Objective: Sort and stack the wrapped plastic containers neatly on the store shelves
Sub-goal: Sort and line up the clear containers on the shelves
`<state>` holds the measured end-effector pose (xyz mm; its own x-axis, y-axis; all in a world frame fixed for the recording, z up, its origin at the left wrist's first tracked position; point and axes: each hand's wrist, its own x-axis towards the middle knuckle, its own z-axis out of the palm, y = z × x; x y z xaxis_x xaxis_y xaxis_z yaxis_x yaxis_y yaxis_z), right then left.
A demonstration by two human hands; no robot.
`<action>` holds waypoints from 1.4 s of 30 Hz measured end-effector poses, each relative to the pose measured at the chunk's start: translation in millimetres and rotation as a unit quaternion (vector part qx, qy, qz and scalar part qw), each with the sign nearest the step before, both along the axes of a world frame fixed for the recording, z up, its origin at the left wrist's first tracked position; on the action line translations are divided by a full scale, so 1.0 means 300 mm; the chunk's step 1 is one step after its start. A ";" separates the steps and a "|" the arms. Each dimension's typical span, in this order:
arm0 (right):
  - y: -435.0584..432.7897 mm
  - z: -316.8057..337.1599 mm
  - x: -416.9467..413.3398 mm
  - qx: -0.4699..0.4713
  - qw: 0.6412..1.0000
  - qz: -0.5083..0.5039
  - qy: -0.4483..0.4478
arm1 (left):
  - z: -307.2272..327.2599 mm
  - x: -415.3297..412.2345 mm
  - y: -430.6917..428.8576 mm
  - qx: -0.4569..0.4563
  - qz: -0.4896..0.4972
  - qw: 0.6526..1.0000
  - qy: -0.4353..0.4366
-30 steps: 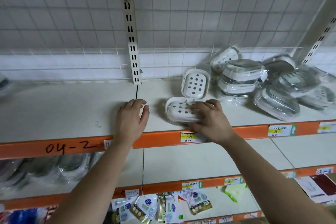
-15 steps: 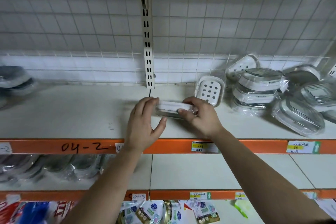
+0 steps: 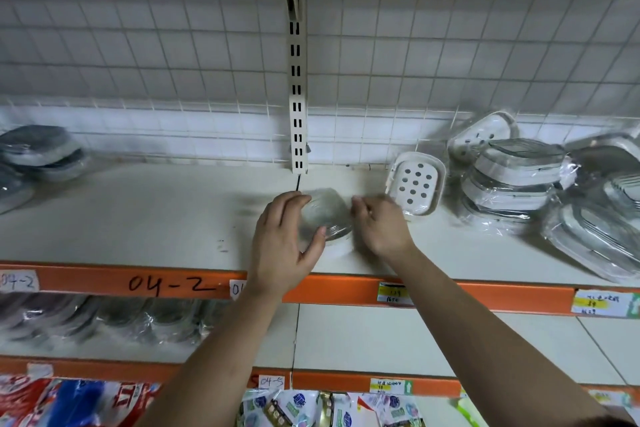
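Clear plastic under film: that is the wrapped container [image 3: 327,215] I have in hand, low over the cream shelf [image 3: 156,218] at the middle of my view, just in front of the slotted upright [image 3: 298,121]. My left grip [image 3: 282,239] curls round its 9 o'clock edge, thumb on the near rim and fingers over the far one. My right grip [image 3: 381,227] sits at its 3 o'clock side with fingers bent. Blur hides whether it pinches the wrap or only touches it, so I cannot tell.

I judge the sorting barely begun. A white perforated container [image 3: 415,185] leans alone at 2 o'clock from my hands. Past it, at 3 o'clock, lies an untidy heap [image 3: 512,177] of wrapped containers, a few stacked, others tipped and sliding. Dark wrapped ones [image 3: 38,152] sit in a rough pile at 9 o'clock. No neat row stands yet.

The shelf has an orange front rail [image 3: 104,282] with "04-2" handwritten on it and a price label [image 3: 393,293]. Behind runs a wire grid [image 3: 173,45] over pale wall. A lower shelf [image 3: 381,340] holds more wrapped goods [image 3: 104,319] at 8 o'clock, with coloured packets [image 3: 294,406] at 6 o'clock.
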<state>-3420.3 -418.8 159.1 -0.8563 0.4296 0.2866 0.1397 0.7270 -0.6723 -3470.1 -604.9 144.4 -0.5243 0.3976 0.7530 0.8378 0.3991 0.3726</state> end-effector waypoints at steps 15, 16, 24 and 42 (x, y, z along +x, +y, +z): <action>0.207 0.006 0.129 0.045 0.962 -0.208 0.170 | -0.027 -0.029 0.014 -0.074 0.017 0.997 0.025; 0.229 -0.003 0.132 0.026 0.963 -0.226 0.146 | -0.027 -0.029 0.016 -0.077 0.021 0.997 0.023; 0.229 0.007 0.126 -0.150 0.965 -0.211 0.043 | -0.031 -0.033 0.019 -0.075 0.032 0.997 0.013; 0.189 0.052 0.132 0.170 0.975 -0.016 0.142 | -0.036 -0.034 0.023 -0.060 0.051 0.997 -0.011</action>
